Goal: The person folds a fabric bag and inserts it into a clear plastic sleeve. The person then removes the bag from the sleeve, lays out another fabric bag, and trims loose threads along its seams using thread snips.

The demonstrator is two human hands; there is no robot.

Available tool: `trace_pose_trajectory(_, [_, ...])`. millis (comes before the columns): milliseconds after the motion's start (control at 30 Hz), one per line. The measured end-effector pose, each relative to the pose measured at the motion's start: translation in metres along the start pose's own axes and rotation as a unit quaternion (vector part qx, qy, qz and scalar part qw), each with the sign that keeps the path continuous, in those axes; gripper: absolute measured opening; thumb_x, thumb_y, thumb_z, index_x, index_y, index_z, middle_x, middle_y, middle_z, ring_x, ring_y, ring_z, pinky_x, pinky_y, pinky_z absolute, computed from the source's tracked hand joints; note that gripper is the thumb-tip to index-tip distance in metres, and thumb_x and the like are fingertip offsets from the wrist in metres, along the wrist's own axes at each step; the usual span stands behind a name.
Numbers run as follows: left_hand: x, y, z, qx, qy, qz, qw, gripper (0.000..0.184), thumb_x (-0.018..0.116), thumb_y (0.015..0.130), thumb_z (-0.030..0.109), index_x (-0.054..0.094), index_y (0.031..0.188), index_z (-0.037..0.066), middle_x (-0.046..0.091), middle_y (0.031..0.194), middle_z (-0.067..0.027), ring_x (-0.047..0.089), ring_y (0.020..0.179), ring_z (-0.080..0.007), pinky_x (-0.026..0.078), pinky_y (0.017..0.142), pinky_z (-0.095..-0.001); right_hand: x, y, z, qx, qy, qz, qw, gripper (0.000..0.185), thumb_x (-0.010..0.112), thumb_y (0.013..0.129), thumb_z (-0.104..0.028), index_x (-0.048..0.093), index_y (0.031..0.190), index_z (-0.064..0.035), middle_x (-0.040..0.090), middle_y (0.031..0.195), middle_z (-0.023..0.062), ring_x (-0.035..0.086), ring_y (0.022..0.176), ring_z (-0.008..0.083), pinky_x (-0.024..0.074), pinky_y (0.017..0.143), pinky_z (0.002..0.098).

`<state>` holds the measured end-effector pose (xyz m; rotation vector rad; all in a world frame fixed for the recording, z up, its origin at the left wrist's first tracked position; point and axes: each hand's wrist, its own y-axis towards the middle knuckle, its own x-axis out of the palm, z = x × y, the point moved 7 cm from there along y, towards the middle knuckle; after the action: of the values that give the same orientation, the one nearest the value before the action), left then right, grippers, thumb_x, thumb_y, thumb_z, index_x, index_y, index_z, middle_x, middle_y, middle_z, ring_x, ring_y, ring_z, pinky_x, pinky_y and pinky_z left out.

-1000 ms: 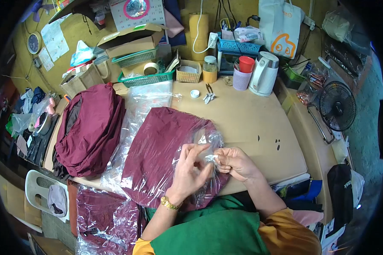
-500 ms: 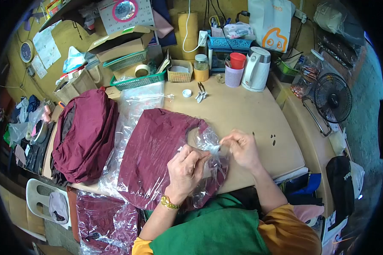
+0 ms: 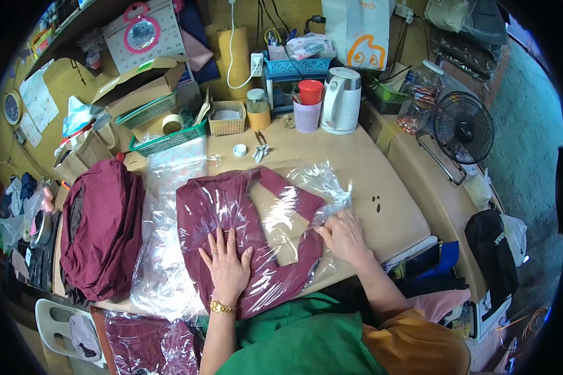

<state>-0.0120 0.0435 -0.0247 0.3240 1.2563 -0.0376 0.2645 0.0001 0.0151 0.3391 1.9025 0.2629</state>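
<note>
A maroon garment (image 3: 197, 203) lies folded inside a clear plastic bag (image 3: 322, 178) on the brown tabletop. Flat on its left part rests my left hand (image 3: 226, 265), fingers spread, with a gold watch at the wrist. My right hand (image 3: 344, 234) is closed at the bag's gathered, twisted end (image 3: 341, 201), pinching the plastic. Between the maroon parts, the tabletop shows through the clear film. My right fingertips are partly hidden by the hand itself.
To the left lie flat clear bags (image 3: 162, 250) and a pile of maroon cloth (image 3: 103, 231). Behind stand pliers (image 3: 261, 150), a white cap (image 3: 239, 150), a jar (image 3: 258, 111), a purple cup (image 3: 306, 117) and a white kettle (image 3: 341, 106). A black fan (image 3: 463, 128) stands right.
My left hand has left the gathered plastic and now lies flat on the bagged garment. My right hand has shifted lower at the twisted end. The whole view has moved slightly.
</note>
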Motion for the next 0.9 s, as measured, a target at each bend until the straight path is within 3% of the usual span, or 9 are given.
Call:
trace_pose_trajectory(67, [-0.001, -0.001, 0.001, 0.002, 0.002, 0.009, 1.000, 0.066, 0.050, 0.096, 0.050, 0.040, 0.148, 0.010, 0.032, 0.155, -0.0207, 0.021, 0.147, -0.0392, 0.008, 0.117, -0.0617, 0.001, -0.001, 0.016, 0.050, -0.029, -0.023, 0.998, 0.032, 0.071, 0.084, -0.026, 0.066, 0.094, 0.0034, 0.057, 0.112, 0.0174, 0.053, 0.108, 0.0357, 0.0406, 0.094, 0.0500])
trace_pose_trajectory(133, [-0.001, -0.002, 0.002, 0.006, 0.024, 0.009, 1.000, 0.065, 0.050, 0.097, 0.048, 0.039, 0.148, 0.011, 0.032, 0.155, -0.0194, 0.022, 0.147, -0.0391, 0.008, 0.117, -0.0617, -0.005, -0.002, 0.031, 0.033, -0.006, 0.088, 0.996, 0.032, 0.073, 0.083, -0.025, 0.066, 0.098, 0.0022, 0.054, 0.119, 0.0160, 0.049, 0.113, 0.0351, 0.0398, 0.094, 0.0482])
trace_pose_trajectory(267, [-0.002, -0.002, 0.005, 0.007, 0.030, 0.001, 1.000, 0.064, 0.050, 0.097, 0.046, 0.039, 0.148, 0.011, 0.032, 0.156, -0.0191, 0.022, 0.147, -0.0389, 0.008, 0.117, -0.0612, -0.022, 0.002, 0.030, 0.028, 0.063, 0.162, 0.984, 0.034, 0.077, 0.080, -0.025, 0.067, 0.101, -0.0007, 0.061, 0.108, 0.0129, 0.058, 0.100, 0.0287, 0.0455, 0.085, 0.0420])
trace_pose_trajectory(333, [0.001, -0.002, 0.006, 0.007, 0.030, 0.001, 1.000, 0.063, 0.051, 0.097, 0.046, 0.039, 0.148, 0.011, 0.032, 0.156, -0.0190, 0.022, 0.147, -0.0389, 0.008, 0.117, -0.0611, 0.012, 0.010, 0.038, 0.159, 0.315, 0.008, 0.936, 0.036, 0.079, 0.079, -0.025, 0.066, 0.105, -0.0038, 0.065, 0.086, 0.0094, 0.063, 0.077, 0.0216, 0.0487, 0.069, 0.0352])
trace_pose_trajectory(467, [-0.002, -0.002, 0.004, 0.004, 0.026, 0.002, 1.000, 0.063, 0.052, 0.096, 0.044, 0.039, 0.148, 0.011, 0.032, 0.156, -0.0191, 0.023, 0.147, -0.0386, 0.008, 0.117, -0.0610, 0.029, 0.028, 0.007, 0.107, 0.352, -0.078, 0.926, 0.038, 0.078, 0.082, -0.029, 0.065, 0.108, -0.0034, 0.065, 0.074, 0.0108, 0.063, 0.065, 0.0196, 0.0483, 0.059, 0.0331])
trace_pose_trajectory(533, [-0.003, -0.002, 0.005, 0.013, 0.016, 0.005, 1.000, 0.063, 0.052, 0.096, 0.044, 0.040, 0.148, 0.011, 0.032, 0.155, -0.0191, 0.023, 0.146, -0.0387, 0.009, 0.117, -0.0607, 0.022, 0.033, -0.010, 0.089, 0.316, -0.133, 0.935, 0.040, 0.076, 0.082, -0.033, 0.064, 0.103, -0.0005, 0.067, 0.078, 0.0146, 0.067, 0.073, 0.0255, 0.0497, 0.064, 0.0378])
trace_pose_trajectory(633, [-0.002, -0.004, 0.006, 0.015, 0.013, 0.005, 1.000, 0.062, 0.053, 0.095, 0.044, 0.042, 0.147, 0.010, 0.032, 0.155, -0.0188, 0.024, 0.146, -0.0387, 0.010, 0.117, -0.0602, 0.031, 0.039, -0.019, -0.016, 0.039, -0.108, 0.993, 0.037, 0.067, 0.087, -0.034, 0.061, 0.099, 0.0004, 0.067, 0.088, 0.0210, 0.064, 0.090, 0.0383, 0.0478, 0.078, 0.0492])
trace_pose_trajectory(733, [-0.002, -0.003, 0.002, 0.012, 0.003, 0.010, 1.000, 0.062, 0.054, 0.093, 0.041, 0.043, 0.146, 0.009, 0.033, 0.154, -0.0201, 0.024, 0.146, -0.0393, 0.009, 0.117, -0.0606, 0.033, 0.043, -0.014, 0.048, 0.203, -0.088, 0.974, 0.033, 0.066, 0.086, -0.029, 0.061, 0.100, 0.0009, 0.067, 0.089, 0.0216, 0.064, 0.090, 0.0396, 0.0486, 0.080, 0.0488])
trace_pose_trajectory(900, [-0.002, -0.003, 0.002, 0.015, -0.001, 0.012, 1.000, 0.063, 0.055, 0.093, 0.041, 0.043, 0.146, 0.009, 0.034, 0.154, -0.0200, 0.024, 0.146, -0.0387, 0.010, 0.117, -0.0605, 0.039, 0.038, -0.016, 0.004, 0.236, -0.144, 0.961, 0.025, 0.063, 0.087, -0.021, 0.062, 0.098, 0.0018, 0.065, 0.086, 0.0221, 0.063, 0.085, 0.0404, 0.0483, 0.078, 0.0476])
